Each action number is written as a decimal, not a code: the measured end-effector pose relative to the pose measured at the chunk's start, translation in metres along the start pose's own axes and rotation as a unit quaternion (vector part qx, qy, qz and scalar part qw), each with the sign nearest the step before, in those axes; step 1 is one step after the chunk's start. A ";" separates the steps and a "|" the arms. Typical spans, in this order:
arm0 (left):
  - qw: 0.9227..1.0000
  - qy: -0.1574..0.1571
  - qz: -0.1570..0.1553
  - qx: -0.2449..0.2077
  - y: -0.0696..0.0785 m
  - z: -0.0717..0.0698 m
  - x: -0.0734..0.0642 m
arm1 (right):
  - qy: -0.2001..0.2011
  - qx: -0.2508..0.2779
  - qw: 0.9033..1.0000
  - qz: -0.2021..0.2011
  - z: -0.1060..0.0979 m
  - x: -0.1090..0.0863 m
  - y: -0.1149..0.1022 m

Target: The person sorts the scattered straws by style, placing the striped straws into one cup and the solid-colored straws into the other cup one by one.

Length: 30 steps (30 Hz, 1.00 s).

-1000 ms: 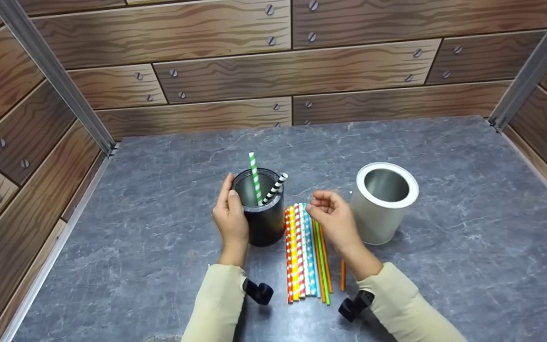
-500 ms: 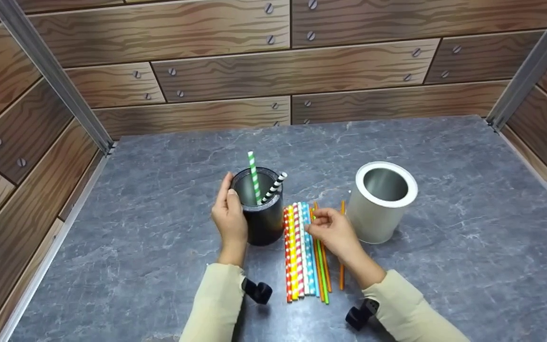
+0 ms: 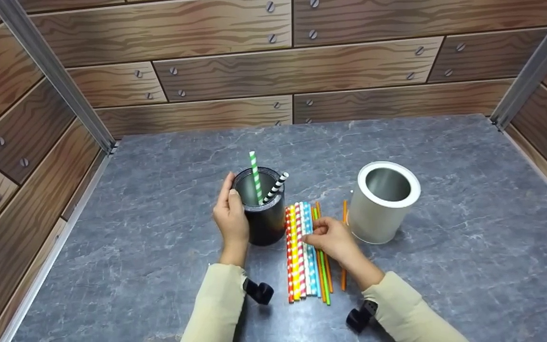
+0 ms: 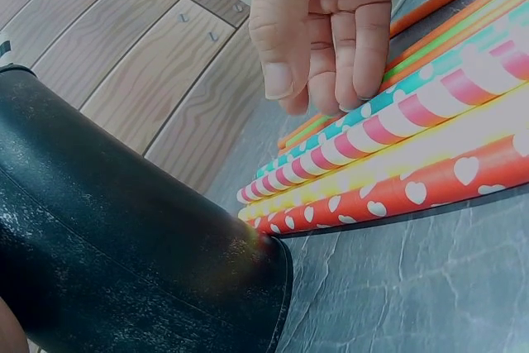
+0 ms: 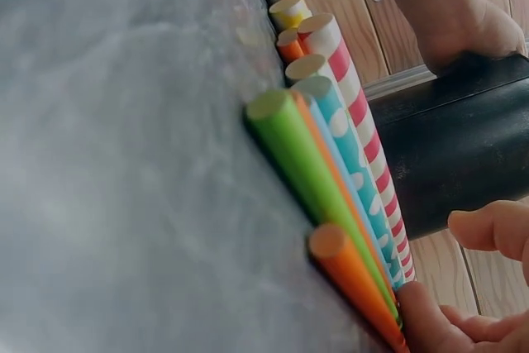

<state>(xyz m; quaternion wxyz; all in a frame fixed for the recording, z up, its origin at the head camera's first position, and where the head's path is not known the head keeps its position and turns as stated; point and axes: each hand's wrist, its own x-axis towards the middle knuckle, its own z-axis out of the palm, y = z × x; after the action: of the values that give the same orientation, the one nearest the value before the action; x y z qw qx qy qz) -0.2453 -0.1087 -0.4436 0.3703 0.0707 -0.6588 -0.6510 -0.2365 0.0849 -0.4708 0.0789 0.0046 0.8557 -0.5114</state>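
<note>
A black cup stands upright, and my left hand holds its left side, thumb near the rim. Inside lean a green-and-white striped straw and a black-and-white striped straw. Right of the cup lies a row of paper straws, among them a red-and-white striped straw and a blue dotted straw. Over this row is my right hand, fingertips right at the blue and white straws. In the right wrist view, its thumb and forefinger are apart with nothing between them.
A white cup stands upright to the right. Beside the row lie thin green and orange straws, and one orange straw lies apart, partly behind my right wrist. Wood-patterned walls bound the grey marbled table.
My right hand has come toward me along the straws, from their far ends to nearer their middle, its fingers holding nothing. The left hand and black cup stay in place.
</note>
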 end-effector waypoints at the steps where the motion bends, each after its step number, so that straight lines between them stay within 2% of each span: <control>1: 1.000 0.000 0.001 0.001 0.000 0.000 0.000 | -0.001 -0.003 1.000 0.002 0.000 0.000 0.000; 8: 1.000 0.003 0.003 0.006 0.001 0.001 0.000 | -0.010 -0.049 0.999 0.002 0.000 0.004 -0.004; 15: 1.000 0.004 -0.002 0.000 -0.001 0.000 0.000 | -0.020 -0.118 0.993 0.006 0.004 0.009 -0.006; 22: 1.000 0.007 0.004 0.006 -0.001 -0.001 0.000 | 0.000 -0.174 0.984 -0.026 0.012 0.010 -0.010; 30: 1.000 0.006 0.002 0.003 0.000 0.001 0.000 | 0.003 -0.189 0.981 -0.035 0.021 0.009 -0.015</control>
<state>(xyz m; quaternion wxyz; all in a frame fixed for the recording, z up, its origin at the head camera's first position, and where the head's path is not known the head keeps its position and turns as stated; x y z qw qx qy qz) -0.2457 -0.1077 -0.4441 0.3753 0.0740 -0.6587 -0.6479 -0.2439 0.0591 -0.4685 0.0580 -0.0394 0.9369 -0.3425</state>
